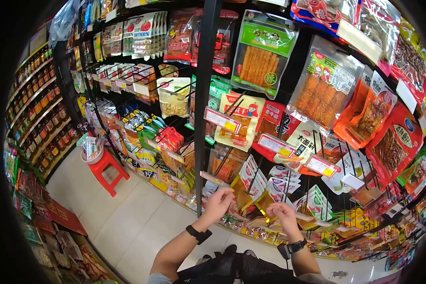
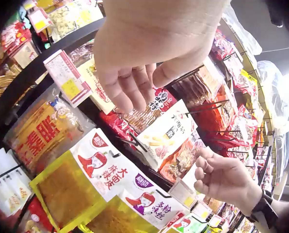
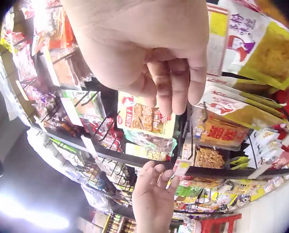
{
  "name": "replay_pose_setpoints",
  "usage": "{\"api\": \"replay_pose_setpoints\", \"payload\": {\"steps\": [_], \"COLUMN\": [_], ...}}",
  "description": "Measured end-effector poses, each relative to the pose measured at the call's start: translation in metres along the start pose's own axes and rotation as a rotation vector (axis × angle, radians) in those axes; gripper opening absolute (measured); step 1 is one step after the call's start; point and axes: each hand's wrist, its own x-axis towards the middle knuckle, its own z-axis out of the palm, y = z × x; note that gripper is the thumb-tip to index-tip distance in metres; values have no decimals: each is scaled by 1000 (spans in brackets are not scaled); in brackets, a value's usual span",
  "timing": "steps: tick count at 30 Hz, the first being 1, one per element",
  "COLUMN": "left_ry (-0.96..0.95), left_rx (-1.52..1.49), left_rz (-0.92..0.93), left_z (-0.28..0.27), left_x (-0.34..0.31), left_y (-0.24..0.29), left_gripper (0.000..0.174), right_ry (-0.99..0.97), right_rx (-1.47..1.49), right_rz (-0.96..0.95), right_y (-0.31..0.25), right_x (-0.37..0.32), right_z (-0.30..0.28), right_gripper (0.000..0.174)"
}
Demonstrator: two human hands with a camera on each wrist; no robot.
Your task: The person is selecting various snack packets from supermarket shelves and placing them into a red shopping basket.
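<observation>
In front of a shelf rack of bagged snacks, my left hand (image 1: 218, 204) is raised with loosely bent fingers and nothing in it. My right hand (image 1: 284, 218) hangs to its right, fingers relaxed and also holding nothing. Between and just behind the hands hang white-topped snack packets (image 1: 253, 180) with clear yellow lower parts. The left wrist view shows one such packet (image 2: 100, 162) close up, below the left hand (image 2: 154, 48). From the right wrist, a cream snack bag (image 3: 147, 116) appears beyond the drooping fingers of the right hand (image 3: 144, 48).
A black upright post (image 1: 204, 94) divides the rack left of the hands. Price tags (image 1: 222, 119) stick out on hooks. A red stool (image 1: 110, 171) carrying a white basket (image 1: 93, 152) stands on the tiled floor at left. Shelves of jars (image 1: 42, 104) line the far left.
</observation>
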Motion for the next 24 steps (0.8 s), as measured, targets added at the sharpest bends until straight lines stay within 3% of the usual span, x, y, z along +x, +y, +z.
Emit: {"api": "replay_pose_setpoints", "payload": {"steps": [2,7,13,16,18,19,22,24], "left_ry": [12,-49,-173,-264,-329,-391,-352,-260], "left_rx": [83,-52,107,17,-134,-151,9,131], "left_rz": [15,193,459,467,415,484,480,468], "left_z": [-1,5,15,22,34,38,59,71], "left_x": [15,37,34,47,63,83,148,186], "left_y": [19,56,160,207,244,252,282,292], "left_gripper": [17,16,15,17,20,22,33,54], "right_ry": [18,54,-143,-166,-54,0,217,311], "right_rx": [-59,-164,-515,-612,-742,-806,-831,-786], "right_rz": [-47,-166,-354,-407,-570,-646,-605,-535], "right_y": [-14,-64,-165,-215,-247,-261,-293,-303], "right_x": [16,39,-9,-38,-38,-35,-5,25], "right_z": [1,-5,4,4,2,0,-14,-32], "right_gripper": [19,16,20,20,21,21,35,51]}}
